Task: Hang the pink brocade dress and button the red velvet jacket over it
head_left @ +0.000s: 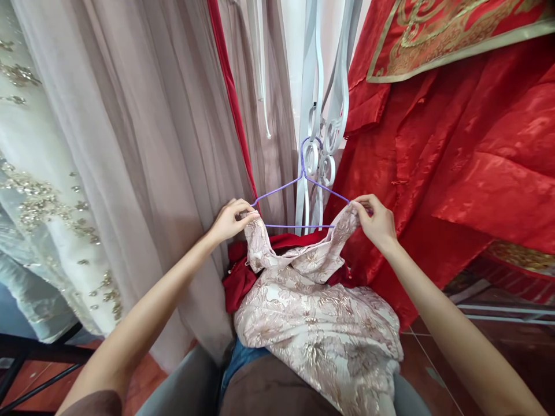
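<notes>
A pale pink and gold brocade dress [312,312] hangs from a purple hanger [281,187] and drapes down over my lap. My left hand [234,219] pinches its left shoulder strap at the hanger's end. On the other side my right hand [375,219] grips the right strap, thumb and fingers closed on it. The hanger's hook reaches up in front of a white scrolled metal stand; whether it is hooked on there I cannot tell. Dark red cloth [238,283] shows behind the dress's neckline.
Greyish-pink curtains [143,115] hang at the left, with a white gown [52,173] decorated in gold beside them. Red garments with gold embroidery [433,144] fill the right. A white scrolled metal stand [312,58] rises behind the hanger. Reddish floor tiles [427,375] lie below.
</notes>
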Motion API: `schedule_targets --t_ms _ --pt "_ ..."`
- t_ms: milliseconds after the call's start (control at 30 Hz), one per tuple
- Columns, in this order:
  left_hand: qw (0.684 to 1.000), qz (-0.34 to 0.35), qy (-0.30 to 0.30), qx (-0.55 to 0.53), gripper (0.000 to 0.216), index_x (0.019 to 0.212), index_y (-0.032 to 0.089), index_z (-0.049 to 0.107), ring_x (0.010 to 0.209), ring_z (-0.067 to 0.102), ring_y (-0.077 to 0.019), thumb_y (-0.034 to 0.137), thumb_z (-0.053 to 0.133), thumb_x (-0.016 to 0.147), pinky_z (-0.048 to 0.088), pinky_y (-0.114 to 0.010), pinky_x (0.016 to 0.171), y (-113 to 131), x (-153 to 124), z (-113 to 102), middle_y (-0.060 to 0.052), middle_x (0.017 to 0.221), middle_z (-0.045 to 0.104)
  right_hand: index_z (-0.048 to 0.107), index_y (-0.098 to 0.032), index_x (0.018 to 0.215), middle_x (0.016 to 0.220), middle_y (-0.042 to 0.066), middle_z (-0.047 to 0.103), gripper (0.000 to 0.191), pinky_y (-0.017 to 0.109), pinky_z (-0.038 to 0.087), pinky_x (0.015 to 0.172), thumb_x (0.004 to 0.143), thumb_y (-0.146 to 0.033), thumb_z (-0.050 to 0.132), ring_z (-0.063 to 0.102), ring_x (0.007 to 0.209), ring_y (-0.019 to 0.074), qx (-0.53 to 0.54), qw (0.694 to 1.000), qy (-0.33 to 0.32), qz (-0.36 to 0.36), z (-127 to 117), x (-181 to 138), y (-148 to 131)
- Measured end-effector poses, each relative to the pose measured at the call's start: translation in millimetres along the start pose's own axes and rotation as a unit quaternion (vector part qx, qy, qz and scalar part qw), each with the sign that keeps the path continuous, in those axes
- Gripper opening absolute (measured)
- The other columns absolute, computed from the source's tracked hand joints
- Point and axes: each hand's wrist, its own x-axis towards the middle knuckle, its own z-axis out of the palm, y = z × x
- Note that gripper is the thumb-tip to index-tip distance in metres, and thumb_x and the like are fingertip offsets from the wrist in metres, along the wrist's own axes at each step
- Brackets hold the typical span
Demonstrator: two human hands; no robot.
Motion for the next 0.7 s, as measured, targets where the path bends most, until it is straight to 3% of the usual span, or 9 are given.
schedule_targets --t_ms 133,233,367,433,533,700 --pt "0.999 -0.005 0.029 -0.035 0.025 0.079 0.019 0.064 0.092 0.056 -0.0188 0.042 0.056 0.082 0.041 -0.033 0.089 -4.7 -4.7 8.7 -0.004 0.095 0.065 0.062 -0.022 0.09 0.089 0.005 0.07 0.023 0.033 0.049 0.081 0.085 -0.042 0.051 0.065 0.086 0.0213 0.008 0.998 -0.055 -0.016 1.0 8.1 -6.4" --pt "0.994 -0.054 0.058 -0.076 0.026 0.078 0.019 0.061 0.108 0.053 -0.0211 0.043 0.052 0.083 0.038 -0.034 0.097 -14.7 -9.7 9.1 -0.008 0.11 0.061 0.064 -0.023 0.092 0.092 0.005 0.07 0.025 0.033 0.048 0.08 0.086 -0.043 0.05 0.063 0.086 0.0216 -0.03 0.993 -0.114 -0.019 -6.8 4.0 -1.9" --pt "0.956 -0.184 0.198 -0.116 0.027 0.082 0.019 0.055 0.119 0.048 -0.0211 0.045 0.046 0.085 0.037 -0.032 0.101 -32.5 -31.8 11.1 -0.009 0.123 0.054 0.064 -0.022 0.09 0.093 0.006 0.069 0.025 0.032 0.046 0.079 0.087 -0.04 0.046 0.062 0.085 0.0218 -0.061 0.992 -0.109 -0.036 -6.8 1.0 2.9" --pt "0.933 -0.233 0.238 -0.138 0.027 0.086 0.02 0.053 0.109 0.053 -0.0194 0.047 0.046 0.085 0.041 -0.029 0.095 -39.2 -48.4 13.6 -0.007 0.115 0.057 0.064 -0.022 0.092 0.094 0.006 0.068 0.026 0.032 0.046 0.078 0.087 -0.04 0.047 0.062 0.085 0.0218 -0.056 0.993 -0.101 -0.039 -2.6 1.5 5.1" --pt "0.912 -0.276 0.259 -0.156 0.028 0.084 0.021 0.051 0.085 0.058 -0.0169 0.049 0.049 0.083 0.046 -0.026 0.079 -44.6 -68.0 17.8 -0.002 0.086 0.061 0.064 -0.022 0.092 0.093 0.006 0.068 0.027 0.031 0.046 0.076 0.087 -0.043 0.048 0.063 0.085 0.0218 -0.052 0.994 -0.086 -0.041 2.7 1.8 8.2" --pt "0.899 -0.245 0.302 -0.2 0.032 0.078 0.02 0.054 0.072 0.055 -0.0149 0.052 0.057 0.077 0.043 -0.024 0.07 -47.0 -66.5 19.9 0.001 0.073 0.058 0.066 -0.023 0.09 0.09 0.005 0.069 0.026 0.03 0.046 0.071 0.085 -0.044 0.051 0.063 0.081 0.0216 -0.05 0.996 -0.06 -0.043 3.8 0.6 11.2"
